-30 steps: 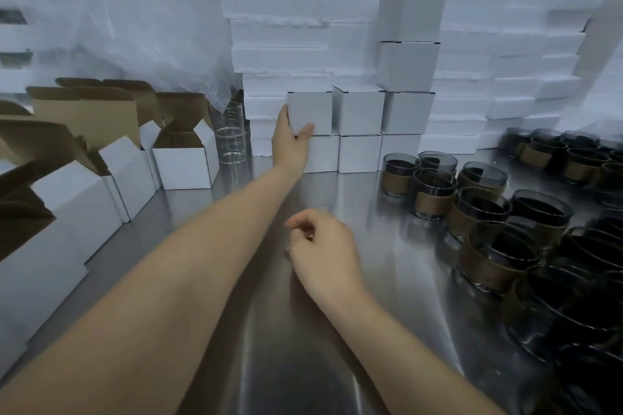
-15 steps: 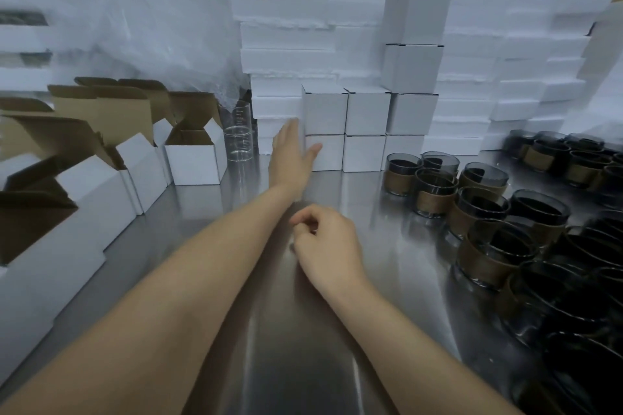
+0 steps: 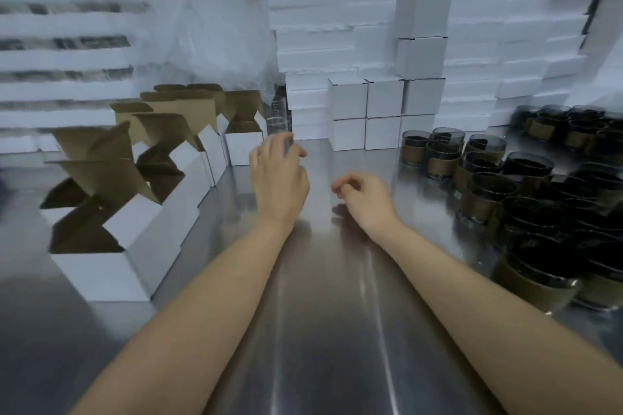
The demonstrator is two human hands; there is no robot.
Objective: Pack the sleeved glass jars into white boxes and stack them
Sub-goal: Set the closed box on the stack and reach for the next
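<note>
1. This is a packing workshop, and the work surface is a bare stainless-steel bench [image 3: 330, 313].
2. White slabs of packing stock [image 3: 310, 10] are piled high along the back.
3. Closed white boxes [image 3: 384, 101] stand stacked in columns before them.
4. Open boxes [image 3: 188, 199], flaps up, line the left side.
5. Many sleeved glass jars [image 3: 478, 202] crowd the right side.
6. A clear plastic bag [image 3: 209, 27] bulges behind the open boxes.

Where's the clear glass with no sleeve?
Head view, left of centre: the clear glass stands between the open white box and the closed boxes, just beyond the left hand.
</note>
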